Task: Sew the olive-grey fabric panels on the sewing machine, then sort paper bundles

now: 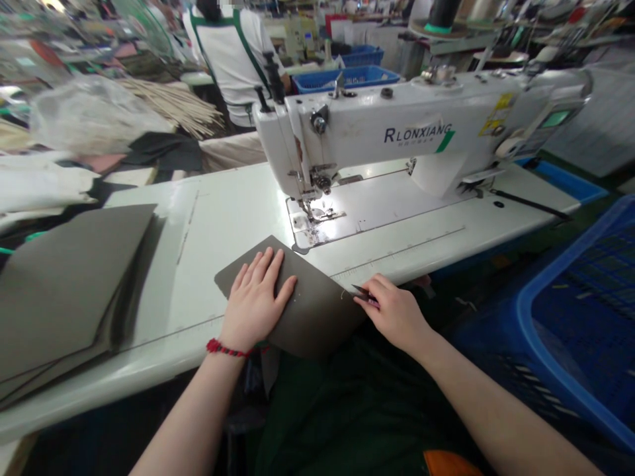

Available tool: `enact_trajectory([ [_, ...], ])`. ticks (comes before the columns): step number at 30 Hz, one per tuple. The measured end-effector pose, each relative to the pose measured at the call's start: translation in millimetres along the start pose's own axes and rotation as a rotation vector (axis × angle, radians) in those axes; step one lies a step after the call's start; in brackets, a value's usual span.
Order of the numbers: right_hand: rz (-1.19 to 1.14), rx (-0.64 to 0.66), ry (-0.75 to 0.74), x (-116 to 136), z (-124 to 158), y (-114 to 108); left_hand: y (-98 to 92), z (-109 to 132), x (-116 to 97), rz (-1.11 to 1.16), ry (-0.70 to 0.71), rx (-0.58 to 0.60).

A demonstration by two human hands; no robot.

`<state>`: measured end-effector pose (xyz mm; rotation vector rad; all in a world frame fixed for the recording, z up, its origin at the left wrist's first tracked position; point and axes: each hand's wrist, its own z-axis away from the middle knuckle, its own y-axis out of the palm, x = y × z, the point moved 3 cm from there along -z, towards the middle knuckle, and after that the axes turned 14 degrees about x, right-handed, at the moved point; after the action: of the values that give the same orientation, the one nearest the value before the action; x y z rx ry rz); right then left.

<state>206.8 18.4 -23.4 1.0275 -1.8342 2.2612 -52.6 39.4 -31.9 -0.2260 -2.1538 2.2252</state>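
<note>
A pale worktable (208, 198) is stretching beneath a white sewing machine (357, 132) and out past it to the left. The machine is standing with its needle end to the left and its lettered arm reaching rightward. Right of the machine and nearer the person, a blue crate (526, 304) is sitting past the table's front edge. Left of the machine, a stack of grey sheets (84, 264) is lying on the tabletop. In front of the machine's needle end, a grey panel (317, 311) is lying aslant, its near part reaching over the table edge. On it, just in front of the machine, the left hand (255, 297) is resting palm down, its fingers extending flat and unclenched. On the machine's near side, at the panel's right edge, the right hand (397, 314) is grasping small snips (368, 296), its fingers curling around them; whether the blades are parting, I cannot tell. Just beside their tip, in front of the machine, a pale thread end (342, 294) is curling.
</note>
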Motion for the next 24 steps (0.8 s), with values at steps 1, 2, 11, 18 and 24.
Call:
enact_trajectory([
  [1, -0.018, -0.002, -0.002, -3, 1, -2, -0.3, 0, 0, 0.002, -0.001, 0.002],
  [2, -0.043, -0.012, 0.002, -6, 3, -5, -0.5, 0, 0, 0.005, -0.001, 0.004],
  [11, -0.026, -0.021, 0.02, -3, 9, 10, -0.3, 0, 0, 0.019, -0.012, 0.006],
  [18, -0.07, -0.112, 0.076, -20, 16, 1, -1.0, -1, -1, 0.016, -0.011, 0.012],
  [24, -0.155, -0.08, 0.084, -24, 21, 9, -0.6, -1, -1, 0.014, -0.011, 0.005],
])
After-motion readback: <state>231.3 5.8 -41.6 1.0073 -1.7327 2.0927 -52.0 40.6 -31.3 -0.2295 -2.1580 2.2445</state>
